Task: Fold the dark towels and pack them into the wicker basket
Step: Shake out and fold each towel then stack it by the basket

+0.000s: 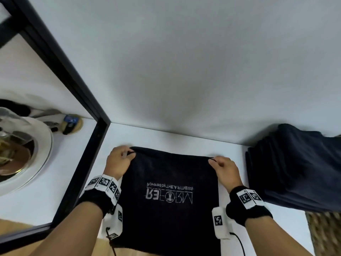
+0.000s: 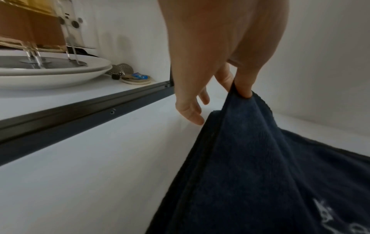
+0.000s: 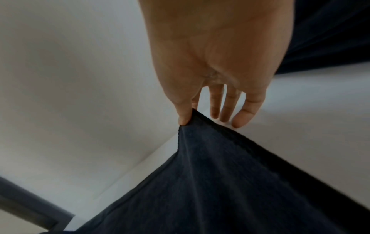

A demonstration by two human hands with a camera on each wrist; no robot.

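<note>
A dark navy towel with pale printed lettering lies spread on the white counter, its near edge hanging over the front. My left hand pinches its far left corner between thumb and forefinger, the other fingers loose. My right hand pinches the far right corner the same way. Both corners are lifted a little off the counter. A pile of dark towels sits at the right. A bit of the wicker basket shows at the lower right edge.
A white wall rises just behind the towel. A black frame runs along the left, with a mirror or glass panel beyond it showing a white round dish and small items. Bare counter lies between towel and pile.
</note>
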